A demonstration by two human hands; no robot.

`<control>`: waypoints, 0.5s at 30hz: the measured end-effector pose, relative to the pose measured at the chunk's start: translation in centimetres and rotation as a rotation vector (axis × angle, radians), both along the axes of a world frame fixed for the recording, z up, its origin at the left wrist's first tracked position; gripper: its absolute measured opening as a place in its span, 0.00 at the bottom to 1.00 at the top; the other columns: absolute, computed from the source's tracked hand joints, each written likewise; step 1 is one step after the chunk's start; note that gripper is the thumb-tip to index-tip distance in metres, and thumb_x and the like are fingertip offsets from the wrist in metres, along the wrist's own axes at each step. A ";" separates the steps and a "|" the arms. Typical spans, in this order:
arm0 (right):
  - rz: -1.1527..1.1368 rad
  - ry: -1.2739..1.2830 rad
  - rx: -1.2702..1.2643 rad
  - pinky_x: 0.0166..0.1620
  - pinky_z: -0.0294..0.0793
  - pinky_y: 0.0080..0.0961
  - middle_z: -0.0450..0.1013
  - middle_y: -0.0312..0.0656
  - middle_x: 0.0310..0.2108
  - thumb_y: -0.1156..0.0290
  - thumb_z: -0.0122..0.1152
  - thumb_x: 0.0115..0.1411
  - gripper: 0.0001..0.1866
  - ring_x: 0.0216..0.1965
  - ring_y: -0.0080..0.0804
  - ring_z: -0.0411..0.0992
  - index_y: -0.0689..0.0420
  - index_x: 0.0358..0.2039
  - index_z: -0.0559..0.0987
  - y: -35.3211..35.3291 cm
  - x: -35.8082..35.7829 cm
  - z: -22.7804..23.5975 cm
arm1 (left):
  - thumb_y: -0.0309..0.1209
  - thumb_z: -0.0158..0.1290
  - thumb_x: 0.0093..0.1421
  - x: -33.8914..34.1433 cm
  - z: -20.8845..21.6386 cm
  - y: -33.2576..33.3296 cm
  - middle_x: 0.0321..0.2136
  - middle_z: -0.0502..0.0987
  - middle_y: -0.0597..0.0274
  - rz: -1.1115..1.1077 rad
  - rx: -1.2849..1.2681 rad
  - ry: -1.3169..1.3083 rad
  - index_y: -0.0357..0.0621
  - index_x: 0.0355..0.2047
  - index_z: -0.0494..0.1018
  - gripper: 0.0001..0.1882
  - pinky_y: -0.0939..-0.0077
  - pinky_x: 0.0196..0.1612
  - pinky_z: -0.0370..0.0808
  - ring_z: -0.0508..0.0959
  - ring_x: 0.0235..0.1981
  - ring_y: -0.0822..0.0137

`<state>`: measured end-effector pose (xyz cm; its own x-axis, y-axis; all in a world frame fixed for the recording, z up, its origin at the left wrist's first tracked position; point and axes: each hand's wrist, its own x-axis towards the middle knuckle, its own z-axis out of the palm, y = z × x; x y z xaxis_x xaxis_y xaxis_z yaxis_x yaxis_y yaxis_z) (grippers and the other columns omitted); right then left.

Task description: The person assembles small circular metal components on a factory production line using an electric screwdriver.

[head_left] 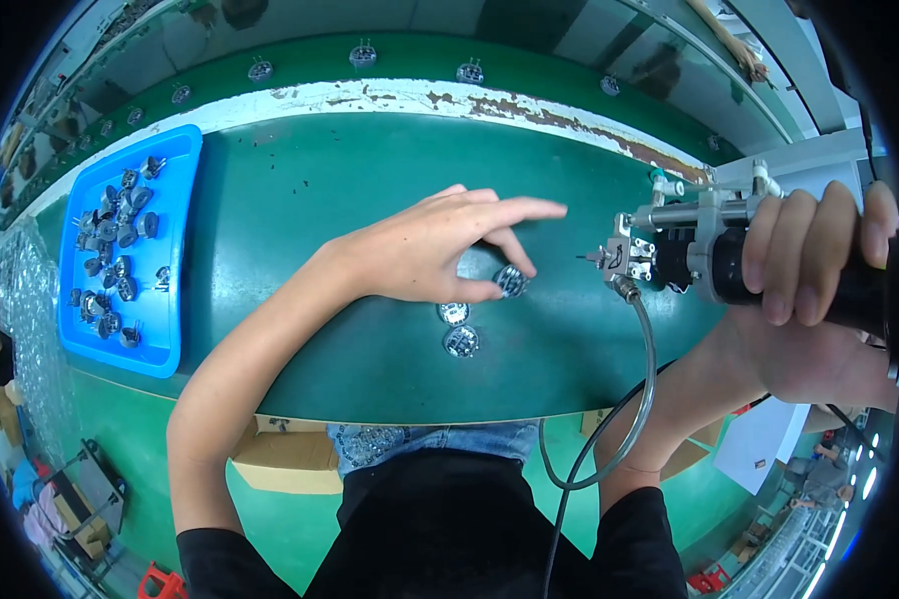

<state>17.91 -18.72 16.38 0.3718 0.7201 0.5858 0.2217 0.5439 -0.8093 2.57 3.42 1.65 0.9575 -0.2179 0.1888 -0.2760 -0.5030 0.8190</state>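
My left hand rests on the green belt and pinches a small round metal part between thumb and forefinger. Two more round metal parts lie on the belt just below that hand. My right hand grips the black handle of a powered screwdriver tool, held sideways. Its thin tip points left toward the pinched part, a short gap away. A grey hose hangs from the tool's head down past the belt edge.
A blue tray holding several similar metal parts sits at the left of the green conveyor belt. More parts ride on the far green rail. Cardboard boxes stand under the belt edge near my lap.
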 end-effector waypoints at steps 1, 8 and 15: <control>-0.021 0.013 0.013 0.26 0.65 0.20 0.64 0.29 0.21 0.16 0.43 0.57 0.47 0.18 0.19 0.64 0.54 0.45 0.68 -0.2 -0.2 0.1 | 0.28 0.68 0.55 -0.2 0.4 0.4 0.49 0.86 0.70 -0.052 0.028 0.022 0.55 0.76 0.57 0.50 0.64 0.63 0.64 0.75 0.53 0.63; -0.127 0.093 0.032 0.26 0.66 0.20 0.63 0.30 0.20 0.18 0.43 0.59 0.46 0.17 0.19 0.63 0.55 0.47 0.69 -0.5 -1.0 0.6 | 0.31 0.64 0.62 2.5 1.6 4.9 0.39 0.87 0.60 0.259 0.010 0.003 0.42 0.37 0.84 0.07 0.65 0.56 0.77 0.81 0.48 0.62; -0.104 0.051 0.068 0.26 0.66 0.21 0.63 0.31 0.20 0.20 0.43 0.59 0.46 0.16 0.20 0.62 0.56 0.47 0.70 1.3 -2.2 1.3 | 0.34 0.64 0.63 10.9 -1.0 9.0 0.41 0.86 0.59 0.666 0.337 -0.062 0.45 0.38 0.86 0.08 0.62 0.53 0.78 0.80 0.48 0.55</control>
